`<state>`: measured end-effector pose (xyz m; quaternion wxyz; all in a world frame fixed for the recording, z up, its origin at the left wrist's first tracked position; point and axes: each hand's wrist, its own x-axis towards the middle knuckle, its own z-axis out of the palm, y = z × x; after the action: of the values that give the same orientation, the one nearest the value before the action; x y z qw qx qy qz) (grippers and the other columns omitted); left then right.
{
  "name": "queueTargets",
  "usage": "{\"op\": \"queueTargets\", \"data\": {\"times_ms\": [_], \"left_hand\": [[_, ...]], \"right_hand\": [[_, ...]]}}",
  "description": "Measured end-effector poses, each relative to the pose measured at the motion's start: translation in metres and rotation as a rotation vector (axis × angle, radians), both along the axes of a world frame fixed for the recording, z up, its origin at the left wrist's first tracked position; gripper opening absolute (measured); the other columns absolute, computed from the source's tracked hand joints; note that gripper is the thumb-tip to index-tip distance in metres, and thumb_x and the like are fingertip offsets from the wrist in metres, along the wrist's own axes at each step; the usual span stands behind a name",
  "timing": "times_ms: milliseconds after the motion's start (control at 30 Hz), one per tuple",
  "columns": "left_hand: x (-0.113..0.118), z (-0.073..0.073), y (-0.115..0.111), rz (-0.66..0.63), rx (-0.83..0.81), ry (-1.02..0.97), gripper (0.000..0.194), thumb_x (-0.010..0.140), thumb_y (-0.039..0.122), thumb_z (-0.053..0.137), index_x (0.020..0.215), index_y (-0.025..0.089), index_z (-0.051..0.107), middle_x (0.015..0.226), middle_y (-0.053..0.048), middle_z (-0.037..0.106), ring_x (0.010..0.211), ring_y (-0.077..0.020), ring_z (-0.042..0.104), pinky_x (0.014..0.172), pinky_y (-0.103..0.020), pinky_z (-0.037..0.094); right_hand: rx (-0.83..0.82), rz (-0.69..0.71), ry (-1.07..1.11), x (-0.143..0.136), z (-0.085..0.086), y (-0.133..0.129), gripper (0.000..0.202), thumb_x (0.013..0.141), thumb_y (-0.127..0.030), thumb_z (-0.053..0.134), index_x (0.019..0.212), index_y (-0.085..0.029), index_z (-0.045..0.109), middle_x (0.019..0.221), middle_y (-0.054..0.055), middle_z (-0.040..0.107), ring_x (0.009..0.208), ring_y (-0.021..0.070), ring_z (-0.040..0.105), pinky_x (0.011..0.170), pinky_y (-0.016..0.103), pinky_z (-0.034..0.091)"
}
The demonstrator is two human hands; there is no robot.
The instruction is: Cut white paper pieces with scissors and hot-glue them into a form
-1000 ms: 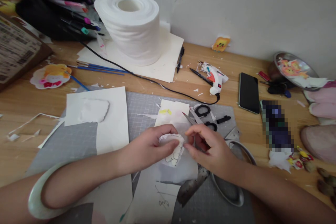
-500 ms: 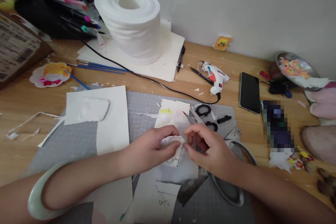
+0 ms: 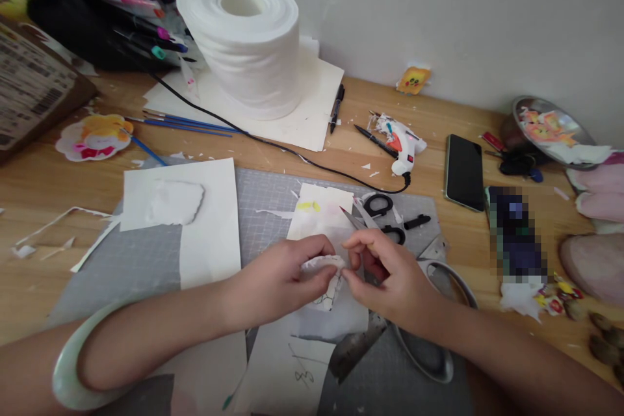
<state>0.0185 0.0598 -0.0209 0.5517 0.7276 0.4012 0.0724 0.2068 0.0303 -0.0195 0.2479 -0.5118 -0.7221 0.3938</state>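
Note:
A small white paper cutout with black drawn lines is pinched between the thumb and fingers of my left hand. Its upper edge looks thick and uneven. My right hand has its thumb and forefinger closed at the cutout's right edge; the fingertips hide part of that edge. Beneath both hands lie a white sheet with a yellow mark and a translucent sheet. Black-handled scissors rest just beyond my right hand, and larger metal-handled scissors lie partly under my right wrist.
A grey cutting mat covers the middle of the table. White paper lies left. Behind stand a tissue roll and a glue gun, its black cord crossing the table. Phones and a metal bowl are at right.
The cutout has tilted a little in my fingers, so less of its drawn face shows. Both hands stay in nearly the same place.

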Motion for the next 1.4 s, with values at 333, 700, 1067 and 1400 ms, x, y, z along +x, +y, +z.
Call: {"op": "queueTargets", "data": {"times_ms": [333, 700, 1067, 1400], "left_hand": [[0.0004, 0.0042, 0.0043, 0.109, -0.126, -0.062, 0.017, 0.081, 0.034, 0.044, 0.079, 0.019, 0.051, 0.063, 0.006, 0.043, 0.055, -0.0088, 0.037, 0.048, -0.018, 0.031], [0.0, 0.0045, 0.0046, 0.122, -0.141, -0.07, 0.017, 0.081, 0.034, 0.044, 0.079, 0.018, 0.052, 0.063, 0.006, 0.04, 0.054, -0.0083, 0.034, 0.046, -0.018, 0.028], [0.0003, 0.0031, 0.0037, 0.105, -0.066, -0.095, 0.014, 0.081, 0.03, 0.046, 0.077, 0.018, 0.053, 0.062, 0.007, 0.043, 0.055, -0.0081, 0.037, 0.048, -0.017, 0.031], [0.0011, 0.004, 0.0031, 0.112, -0.092, -0.079, 0.015, 0.081, 0.031, 0.045, 0.077, 0.018, 0.053, 0.062, 0.006, 0.043, 0.053, -0.0081, 0.036, 0.046, -0.017, 0.03]], "right_hand": [[-0.077, -0.017, 0.063, 0.0032, -0.0004, -0.0004, 0.025, 0.075, -0.013, 0.053, 0.096, -0.022, 0.046, 0.069, -0.005, 0.047, 0.052, 0.0061, 0.04, 0.047, 0.019, 0.035], [-0.047, 0.025, 0.028, 0.0029, 0.0036, 0.0011, 0.025, 0.073, -0.015, 0.057, 0.095, -0.023, 0.047, 0.068, -0.006, 0.048, 0.051, 0.0063, 0.039, 0.045, 0.019, 0.033], [-0.089, 0.021, 0.045, 0.0037, 0.0023, 0.0015, 0.026, 0.073, -0.016, 0.058, 0.095, -0.023, 0.047, 0.07, -0.006, 0.048, 0.049, 0.0058, 0.038, 0.045, 0.019, 0.033], [-0.112, 0.007, 0.087, 0.003, 0.0039, 0.0017, 0.026, 0.072, -0.016, 0.058, 0.095, -0.023, 0.047, 0.069, -0.005, 0.048, 0.05, 0.0066, 0.039, 0.046, 0.019, 0.034]]}}
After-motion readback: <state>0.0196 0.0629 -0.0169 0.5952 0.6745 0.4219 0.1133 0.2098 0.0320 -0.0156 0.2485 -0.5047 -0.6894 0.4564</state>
